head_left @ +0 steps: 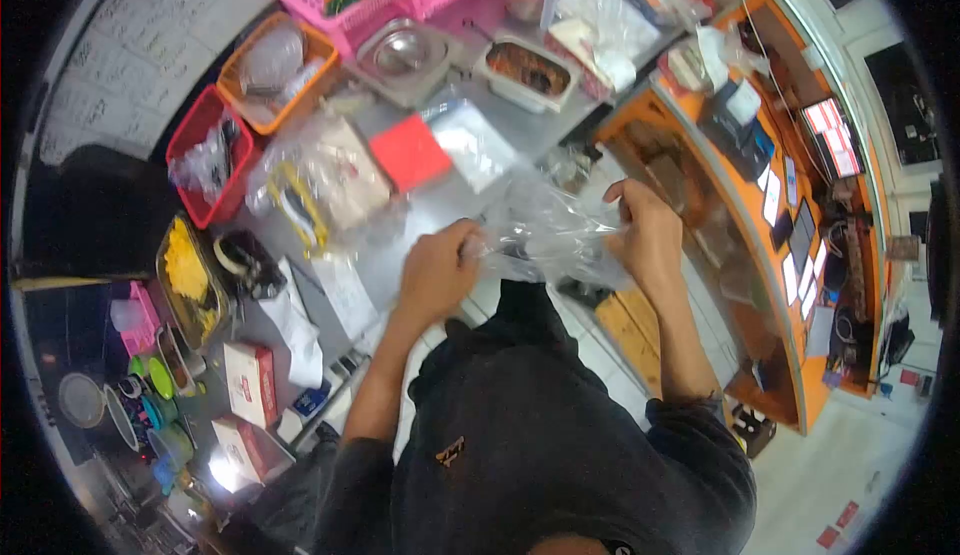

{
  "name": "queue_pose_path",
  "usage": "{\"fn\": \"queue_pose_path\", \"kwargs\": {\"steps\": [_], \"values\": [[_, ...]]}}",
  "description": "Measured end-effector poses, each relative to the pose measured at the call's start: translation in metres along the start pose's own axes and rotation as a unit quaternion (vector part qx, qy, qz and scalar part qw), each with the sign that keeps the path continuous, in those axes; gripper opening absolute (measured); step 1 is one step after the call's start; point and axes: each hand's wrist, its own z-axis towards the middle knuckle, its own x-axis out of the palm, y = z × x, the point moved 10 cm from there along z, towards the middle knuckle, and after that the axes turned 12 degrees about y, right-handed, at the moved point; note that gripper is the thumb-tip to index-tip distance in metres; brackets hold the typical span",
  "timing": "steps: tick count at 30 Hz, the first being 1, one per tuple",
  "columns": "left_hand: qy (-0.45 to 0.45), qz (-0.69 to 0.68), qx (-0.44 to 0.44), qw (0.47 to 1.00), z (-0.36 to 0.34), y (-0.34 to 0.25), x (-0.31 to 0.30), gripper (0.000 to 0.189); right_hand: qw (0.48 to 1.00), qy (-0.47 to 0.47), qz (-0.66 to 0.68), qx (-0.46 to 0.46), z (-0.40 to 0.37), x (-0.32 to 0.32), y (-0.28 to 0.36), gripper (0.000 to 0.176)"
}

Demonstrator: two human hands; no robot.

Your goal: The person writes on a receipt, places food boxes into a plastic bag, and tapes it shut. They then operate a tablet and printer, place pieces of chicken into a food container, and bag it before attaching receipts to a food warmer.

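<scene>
In the head view, the left hand (648,240) and right hand (440,270) stretch a clear, crinkled plastic bag (550,225) between them, just off the edge of the smooth grey metal counter (390,255); the fingers of each curl inward, pinching its thin film at opposite sides. Beyond it lie a flat red square (410,152) and a rectangular steel pan (527,73) of chunky reddish-brown food.

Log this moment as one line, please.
left hand: holds clear plastic | right hand: holds same plastic | counter: red square on top
</scene>
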Motion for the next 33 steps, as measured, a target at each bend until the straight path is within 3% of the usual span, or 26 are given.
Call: {"fn": "queue_pose_path", "kwargs": {"steps": [1,2,5,6,8,9,10,11,13,14,15,16,17,18,20,21,22,23,25,27,28,29,30,31,32,33], "values": [[0.009,0.134,0.034,0.990,-0.017,0.014,0.004,0.020,0.999,-0.004,-0.047,0.010,-0.013,0.025,-0.024,0.036],[0.093,0.113,0.007,0.989,-0.029,0.033,0.015,0.023,0.996,-0.009,-0.090,0.016,-0.026,0.046,-0.046,0.035],[0.301,0.089,-0.022,0.949,-0.042,0.063,0.044,0.027,0.967,0.202,-0.109,0.110,-0.050,0.091,-0.091,0.020],[0.222,0.171,-0.002,0.960,-0.037,0.046,0.029,0.026,0.953,0.249,-0.138,0.106,-0.055,0.090,-0.092,0.016],[-0.018,0.282,0.119,0.952,-0.048,-0.043,-0.012,0.021,0.961,0.057,-0.256,0.085,-0.057,0.029,-0.123,0.023],[-0.110,0.246,0.125,0.955,-0.065,-0.092,-0.040,0.015,0.968,-0.051,-0.233,0.077,-0.070,-0.017,-0.112,0.023],[-0.173,0.187,0.089,0.963,-0.091,-0.130,-0.062,0.023,0.969,-0.180,-0.163,0.044,-0.098,-0.061,-0.079,0.022],[-0.295,0.153,0.220,0.917,-0.139,-0.164,-0.073,0.040,0.955,-0.283,-0.091,0.000,-0.128,-0.089,-0.055,0.022],[-0.245,0.140,0.272,0.920,-0.165,-0.144,-0.038,0.046,0.917,-0.388,-0.048,-0.077,-0.176,-0.069,-0.037,0.021],[-0.273,0.137,0.271,0.913,-0.155,-0.097,-0.010,0.046,0.928,-0.354,-0.094,-0.074,-0.172,-0.023,-0.044,0.021],[-0.154,0.079,0.103,0.980,-0.127,-0.012,0.029,0.043,0.953,-0.246,-0.161,-0.077,-0.151,0.036,-0.054,0.020],[-0.031,0.106,-0.009,0.994,-0.135,0.051,0.079,0.035,0.960,0.095,-0.188,0.187,-0.126,0.151,-0.185,0.016],[0.021,0.130,-0.059,0.989,-0.159,0.076,0.122,0.022,0.989,0.090,0.034,0.109,-0.134,0.179,-0.177,0.013],[0.017,0.083,-0.086,0.993,-0.184,0.075,0.131,0.018,0.959,0.101,0.261,0.037,-0.143,0.206,-0.168,0.014],[0.040,0.019,-0.133,0.990,-0.235,0.083,0.154,0.017,0.829,0.157,0.528,0.098,-0.175,0.229,-0.109,0.016],[0.029,-0.025,-0.153,0.987,-0.255,0.093,0.163,0.019,0.717,0.198,0.629,0.228,-0.190,0.245,-0.087,0.017],[0.005,-0.058,-0.160,0.985,-0.261,0.107,0.158,0.023,0.615,0.235,0.723,0.210,-0.191,0.275,-0.080,0.021],[0.001,-0.058,-0.158,0.986,-0.269,0.119,0.154,0.023,0.617,0.235,0.722,0.205,-0.192,0.293,-0.089,0.021],[0.158,-0.131,-0.134,0.969,-0.292,0.138,0.170,0.032,0.606,0.226,0.715,0.265,-0.204,0.313,-0.069,0.023],[0.212,-0.195,-0.160,0.944,-0.320,0.144,0.126,0.034,0.622,0.233,0.709,0.236,-0.204,0.338,-0.077,0.023],[0.104,-0.158,-0.109,0.976,-0.324,0.170,0.092,0.035,0.723,0.220,0.625,0.196,-0.196,0.324,-0.052,0.021],[0.039,-0.149,-0.175,0.972,-0.337,0.195,0.044,0.039,0.810,0.200,0.530,0.153,-0.190,0.312,-0.029,0.020],[-0.145,-0.027,-0.148,0.978,-0.359,0.215,-0.017,0.049,0.811,0.195,0.530,0.153,-0.191,0.315,-0.016,0.020],[-0.208,0.075,-0.199,0.955,-0.374,0.221,-0.073,0.057,0.846,0.230,0.473,0.086,-0.191,0.317,0.009,0.017],[-0.251,0.266,-0.170,0.915,-0.384,0.216,-0.118,0.066,0.873,0.262,0.411,0.021,-0.194,0.319,0.035,0.016],[-0.246,0.304,-0.235,0.890,-0.393,0.237,-0.149,0.084,0.876,0.256,0.407,0.028,-0.199,0.315,0.055,0.016]]}}
